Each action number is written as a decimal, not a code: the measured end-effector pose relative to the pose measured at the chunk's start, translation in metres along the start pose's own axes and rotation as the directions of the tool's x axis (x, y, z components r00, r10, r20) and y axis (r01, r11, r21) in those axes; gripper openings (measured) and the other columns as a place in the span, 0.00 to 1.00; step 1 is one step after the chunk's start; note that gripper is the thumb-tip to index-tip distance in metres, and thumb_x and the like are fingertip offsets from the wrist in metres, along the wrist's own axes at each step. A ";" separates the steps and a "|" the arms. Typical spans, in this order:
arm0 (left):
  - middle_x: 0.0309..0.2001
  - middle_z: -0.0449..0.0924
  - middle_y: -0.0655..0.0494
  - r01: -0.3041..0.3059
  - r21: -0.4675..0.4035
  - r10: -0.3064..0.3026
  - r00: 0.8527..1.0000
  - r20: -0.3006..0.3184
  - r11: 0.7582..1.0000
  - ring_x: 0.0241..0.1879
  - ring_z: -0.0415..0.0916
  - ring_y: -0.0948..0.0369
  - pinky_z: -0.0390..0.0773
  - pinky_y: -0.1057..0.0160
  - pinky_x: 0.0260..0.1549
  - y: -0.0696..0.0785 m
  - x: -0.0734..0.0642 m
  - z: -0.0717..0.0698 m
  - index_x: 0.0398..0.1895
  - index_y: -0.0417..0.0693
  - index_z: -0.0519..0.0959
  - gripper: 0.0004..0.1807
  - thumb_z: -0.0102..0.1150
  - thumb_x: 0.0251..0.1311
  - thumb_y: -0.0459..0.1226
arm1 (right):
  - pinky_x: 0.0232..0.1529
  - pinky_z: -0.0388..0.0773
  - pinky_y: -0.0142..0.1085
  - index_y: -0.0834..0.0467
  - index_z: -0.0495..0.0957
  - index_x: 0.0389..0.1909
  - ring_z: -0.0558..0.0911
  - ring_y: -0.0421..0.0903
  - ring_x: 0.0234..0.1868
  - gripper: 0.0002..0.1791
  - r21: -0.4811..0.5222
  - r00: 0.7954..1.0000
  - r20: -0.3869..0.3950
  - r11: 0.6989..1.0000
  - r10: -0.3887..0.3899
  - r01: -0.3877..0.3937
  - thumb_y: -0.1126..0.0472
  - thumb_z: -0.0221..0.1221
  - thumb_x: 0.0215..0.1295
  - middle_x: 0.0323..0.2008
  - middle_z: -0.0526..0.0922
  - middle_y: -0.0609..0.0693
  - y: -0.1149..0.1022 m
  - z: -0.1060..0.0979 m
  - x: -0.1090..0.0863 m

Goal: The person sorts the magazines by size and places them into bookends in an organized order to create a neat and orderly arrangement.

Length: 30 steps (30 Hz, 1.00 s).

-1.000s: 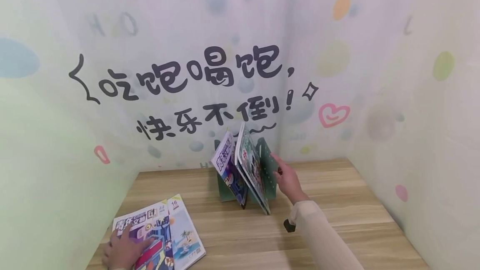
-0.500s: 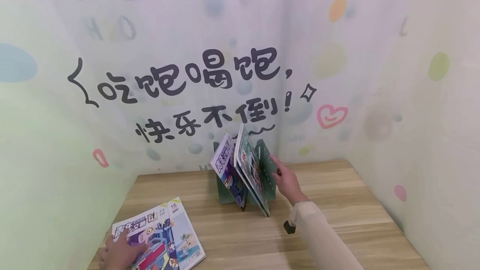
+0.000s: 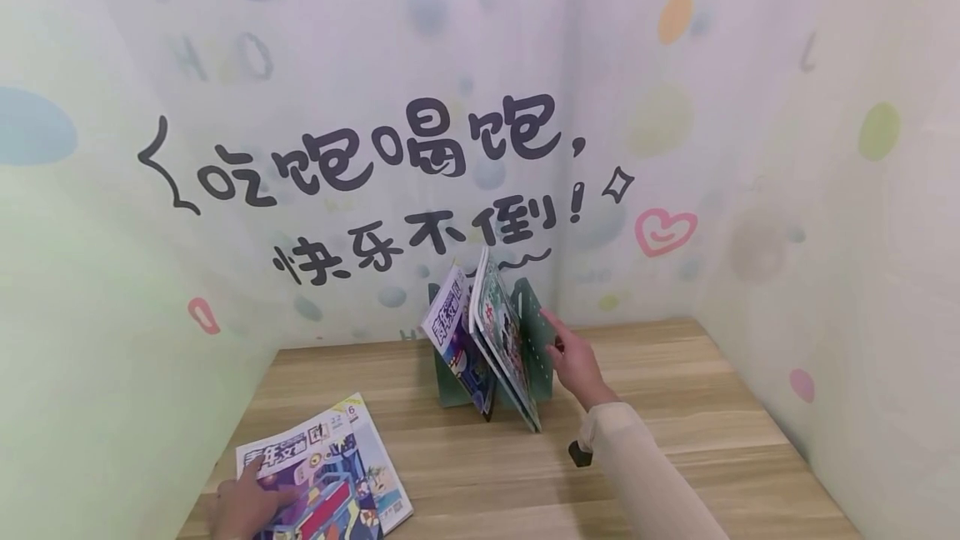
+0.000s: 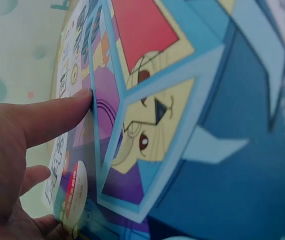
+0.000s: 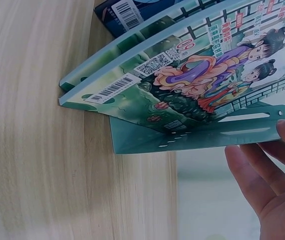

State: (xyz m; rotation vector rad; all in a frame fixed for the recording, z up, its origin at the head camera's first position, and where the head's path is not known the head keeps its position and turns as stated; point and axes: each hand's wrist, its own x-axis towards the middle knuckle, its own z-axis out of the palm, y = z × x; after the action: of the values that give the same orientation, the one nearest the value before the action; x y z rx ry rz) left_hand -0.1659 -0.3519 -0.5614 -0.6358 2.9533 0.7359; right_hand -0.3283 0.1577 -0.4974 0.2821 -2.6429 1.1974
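A pale wall point(image 3: 757, 107) with coloured spots, hearts and dark Chinese lettering rises behind a wood-grain table point(image 3: 675, 448). Near the table's back edge stands a green bookend point(image 3: 538, 340). Between its panels, green magazines point(image 3: 504, 332) lean at a slant; left of them is a tilted purple magazine point(image 3: 457, 336). At the front left, the top magazine point(image 3: 330, 490) overlaps a light-blue magazine point(image 3: 390, 486), whose right strip shows. A pale sleeve point(image 3: 637, 473) crosses the table's right part.

The left hand point(image 3: 243, 502) lies over the left part of the top magazine, fingers spread, one fairly straight fingertip touching the cover. The right hand point(image 3: 577, 361), well apart from that pile, pinches the edge of the bookend's right panel, one fingertip over the inner side, others at the outer side. Under the cuff sits a small black object point(image 3: 579, 453).
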 end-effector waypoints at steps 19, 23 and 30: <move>0.58 0.61 0.19 -0.132 -0.170 0.137 0.990 0.018 0.977 0.46 0.70 0.34 0.70 0.36 0.48 0.010 0.001 0.000 0.69 0.32 0.55 0.52 0.74 0.46 0.45 | 0.42 0.81 0.45 0.40 0.59 0.73 0.79 0.51 0.42 0.37 -0.009 1.000 0.009 1.000 0.020 -0.020 0.68 0.57 0.68 0.40 0.79 0.55 -0.001 0.000 0.000; 0.61 0.59 0.19 -0.149 -0.207 0.155 0.988 0.013 0.967 0.52 0.67 0.30 0.67 0.34 0.52 0.012 -0.001 -0.002 0.69 0.31 0.56 0.48 0.72 0.49 0.41 | 0.42 0.81 0.45 0.40 0.59 0.73 0.78 0.51 0.42 0.37 -0.013 1.000 0.008 1.000 0.017 -0.017 0.68 0.57 0.68 0.39 0.79 0.55 -0.002 0.000 0.000; 0.55 0.68 0.20 -0.190 -0.232 0.195 0.981 0.000 0.954 0.47 0.74 0.36 0.72 0.38 0.48 0.012 -0.001 -0.002 0.68 0.30 0.60 0.46 0.72 0.47 0.38 | 0.42 0.81 0.46 0.42 0.60 0.73 0.79 0.52 0.42 0.37 -0.013 1.000 -0.001 1.000 0.005 -0.005 0.69 0.57 0.68 0.40 0.80 0.56 -0.001 0.001 0.000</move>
State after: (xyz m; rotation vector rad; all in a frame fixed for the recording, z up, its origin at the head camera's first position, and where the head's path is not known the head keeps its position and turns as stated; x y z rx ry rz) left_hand -0.1694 -0.3428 -0.5541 -0.3462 2.9623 1.1082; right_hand -0.3283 0.1566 -0.4970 0.2729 -2.6511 1.1818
